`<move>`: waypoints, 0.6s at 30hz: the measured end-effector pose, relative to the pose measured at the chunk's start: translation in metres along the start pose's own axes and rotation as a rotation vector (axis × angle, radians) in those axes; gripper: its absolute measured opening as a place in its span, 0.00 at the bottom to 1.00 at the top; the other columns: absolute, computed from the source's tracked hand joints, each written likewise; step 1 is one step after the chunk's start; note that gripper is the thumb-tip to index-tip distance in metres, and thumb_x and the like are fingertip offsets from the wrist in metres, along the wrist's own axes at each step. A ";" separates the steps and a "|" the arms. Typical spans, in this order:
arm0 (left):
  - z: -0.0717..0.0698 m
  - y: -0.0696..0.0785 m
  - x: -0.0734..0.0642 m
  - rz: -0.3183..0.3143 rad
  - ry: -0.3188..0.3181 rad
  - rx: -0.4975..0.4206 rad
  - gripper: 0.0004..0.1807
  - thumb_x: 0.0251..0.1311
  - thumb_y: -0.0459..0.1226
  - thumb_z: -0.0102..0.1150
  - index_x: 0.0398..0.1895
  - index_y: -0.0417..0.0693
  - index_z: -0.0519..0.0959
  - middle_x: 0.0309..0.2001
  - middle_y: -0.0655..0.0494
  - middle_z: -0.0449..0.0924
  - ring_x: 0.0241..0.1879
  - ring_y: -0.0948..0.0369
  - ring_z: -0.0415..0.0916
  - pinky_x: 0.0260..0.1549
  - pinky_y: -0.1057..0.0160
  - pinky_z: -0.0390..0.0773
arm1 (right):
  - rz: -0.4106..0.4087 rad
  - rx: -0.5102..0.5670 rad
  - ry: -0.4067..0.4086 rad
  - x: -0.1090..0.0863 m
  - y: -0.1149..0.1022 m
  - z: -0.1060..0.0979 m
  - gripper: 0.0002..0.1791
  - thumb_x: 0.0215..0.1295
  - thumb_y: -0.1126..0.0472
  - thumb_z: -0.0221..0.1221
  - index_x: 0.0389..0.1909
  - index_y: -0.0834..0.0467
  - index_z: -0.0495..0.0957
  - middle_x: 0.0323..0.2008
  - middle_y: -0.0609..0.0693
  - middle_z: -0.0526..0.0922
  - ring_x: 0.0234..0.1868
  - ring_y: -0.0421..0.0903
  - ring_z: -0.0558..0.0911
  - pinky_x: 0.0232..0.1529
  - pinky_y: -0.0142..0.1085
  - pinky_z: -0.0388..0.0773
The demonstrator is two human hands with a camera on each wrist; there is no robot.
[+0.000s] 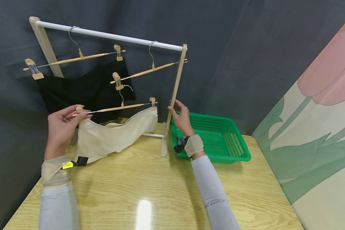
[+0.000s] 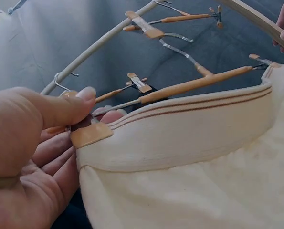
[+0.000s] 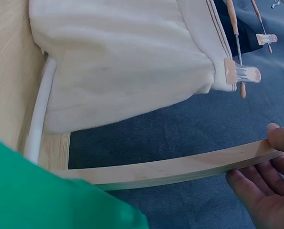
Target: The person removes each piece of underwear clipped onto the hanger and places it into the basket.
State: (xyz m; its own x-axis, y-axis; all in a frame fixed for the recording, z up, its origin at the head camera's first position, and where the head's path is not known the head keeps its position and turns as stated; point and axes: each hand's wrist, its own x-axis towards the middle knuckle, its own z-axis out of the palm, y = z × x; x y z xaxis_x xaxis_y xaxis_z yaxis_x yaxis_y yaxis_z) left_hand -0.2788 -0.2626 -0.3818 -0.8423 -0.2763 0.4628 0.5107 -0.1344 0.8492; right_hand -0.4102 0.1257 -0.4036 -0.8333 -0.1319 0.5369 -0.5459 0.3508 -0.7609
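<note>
Currently we're pinching cream garment's (image 1: 112, 140) left clip (image 2: 91, 135) in left fingers (image 1: 69, 110), hanger bar (image 1: 112, 109) running rightward toward upright (image 1: 177, 80); right fingers (image 1: 182, 107) clasping upright; hook (image 1: 129, 86) sitting below rail (image 1: 109, 33).

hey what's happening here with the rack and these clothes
A person's left hand pinches a clip at one end of a hanger that holds a cream garment; its hook is off the rail. The right hand grips the rack's wooden post. A black garment hangs from the rail on another hanger, and a green basket sits on the table beside the rack.
</note>
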 end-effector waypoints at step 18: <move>0.013 -0.023 -0.010 -0.029 -0.201 -0.027 0.15 0.63 0.22 0.62 0.53 0.32 0.83 0.38 0.57 0.90 0.35 0.64 0.89 0.39 0.72 0.83 | 0.002 0.018 0.062 -0.012 -0.007 -0.005 0.25 0.76 0.63 0.56 0.71 0.61 0.69 0.61 0.63 0.77 0.58 0.56 0.79 0.57 0.49 0.80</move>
State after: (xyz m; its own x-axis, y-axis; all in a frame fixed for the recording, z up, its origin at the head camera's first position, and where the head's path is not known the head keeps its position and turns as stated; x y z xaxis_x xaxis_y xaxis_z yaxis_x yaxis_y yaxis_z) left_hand -0.2846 -0.2449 -0.4026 -0.8729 -0.0764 0.4819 0.4877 -0.1661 0.8571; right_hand -0.3958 0.1296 -0.4034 -0.8273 -0.0732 0.5569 -0.5465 0.3341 -0.7679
